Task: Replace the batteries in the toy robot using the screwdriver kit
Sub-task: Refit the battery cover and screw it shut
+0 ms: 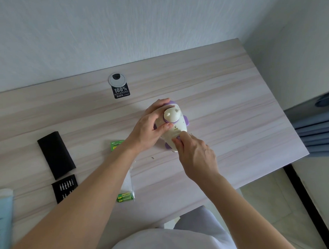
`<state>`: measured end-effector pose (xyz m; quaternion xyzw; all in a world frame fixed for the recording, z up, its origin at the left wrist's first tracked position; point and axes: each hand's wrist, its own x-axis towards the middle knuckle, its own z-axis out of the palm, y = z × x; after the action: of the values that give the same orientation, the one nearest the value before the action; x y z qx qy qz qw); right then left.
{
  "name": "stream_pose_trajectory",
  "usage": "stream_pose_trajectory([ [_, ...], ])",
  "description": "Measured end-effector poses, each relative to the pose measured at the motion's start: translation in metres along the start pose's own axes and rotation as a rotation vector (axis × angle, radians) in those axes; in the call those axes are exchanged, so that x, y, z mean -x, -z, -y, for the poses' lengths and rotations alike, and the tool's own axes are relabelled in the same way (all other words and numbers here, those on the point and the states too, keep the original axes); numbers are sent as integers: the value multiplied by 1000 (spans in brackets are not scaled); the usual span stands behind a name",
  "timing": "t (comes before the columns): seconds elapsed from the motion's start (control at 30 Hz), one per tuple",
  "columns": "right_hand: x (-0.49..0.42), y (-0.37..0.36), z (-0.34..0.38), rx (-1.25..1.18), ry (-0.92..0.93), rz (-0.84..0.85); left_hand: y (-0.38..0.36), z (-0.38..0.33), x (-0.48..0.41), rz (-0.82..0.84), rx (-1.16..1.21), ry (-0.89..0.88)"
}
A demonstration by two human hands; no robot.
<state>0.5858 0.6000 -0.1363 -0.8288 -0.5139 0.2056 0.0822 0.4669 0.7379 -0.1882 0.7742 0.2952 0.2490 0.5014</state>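
A white and purple toy robot (175,122) lies on its side on the wooden table (234,107), its underside turned up. My left hand (147,128) grips its left side, thumb pressed on the white body. My right hand (195,156) pinches at the robot's near end, fingertips on a purple part; whether it holds a tool I cannot tell. A small screw (153,158) lies loose on the table just left of my right hand. The black bit tray (64,188) of the screwdriver kit sits at the left, its black sleeve (56,154) beside it. Green batteries (125,197) lie in a clear bag.
A green battery card (116,145) peeks from under my left forearm. A silver cable grommet (116,79) with a black label (121,91) sits at the table's back. A light blue item (2,213) lies at the left edge. The table's right edge drops to the floor.
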Motion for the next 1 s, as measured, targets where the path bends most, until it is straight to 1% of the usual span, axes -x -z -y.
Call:
stream_pose_trajectory([
  [0.13,-2,3,-8,-44,-2,15,-1,-3,0,7,-34,36],
  [0.23,0,3,-11,-102,-5,19,-3,-5,4,-59,-21,105],
  [0.3,1,0,-12,-164,0,-8,-4,-7,9,-80,-16,135],
  [0.4,0,-4,-14,-234,15,-38,-7,-12,13,-76,-22,133],
  [0.5,-3,-2,-17,-262,8,-6,-6,-16,13,-77,-68,157],
  [0.6,-5,7,-21,-242,46,55,-6,-22,15,-112,-114,169],
  [0.7,-10,22,-34,-230,96,76,-8,-32,24,-184,-132,201],
  [0.8,-17,34,-61,-262,96,41,-11,-44,40,-266,-90,305],
  [0.9,-26,38,-90,-262,37,53,-21,-54,64,-466,47,430],
  [0.93,-29,36,-100,-254,28,65,-26,-55,73,-543,49,481],
  [1.0,-37,28,-116,-237,36,81,-38,-53,90,-648,-48,572],
])
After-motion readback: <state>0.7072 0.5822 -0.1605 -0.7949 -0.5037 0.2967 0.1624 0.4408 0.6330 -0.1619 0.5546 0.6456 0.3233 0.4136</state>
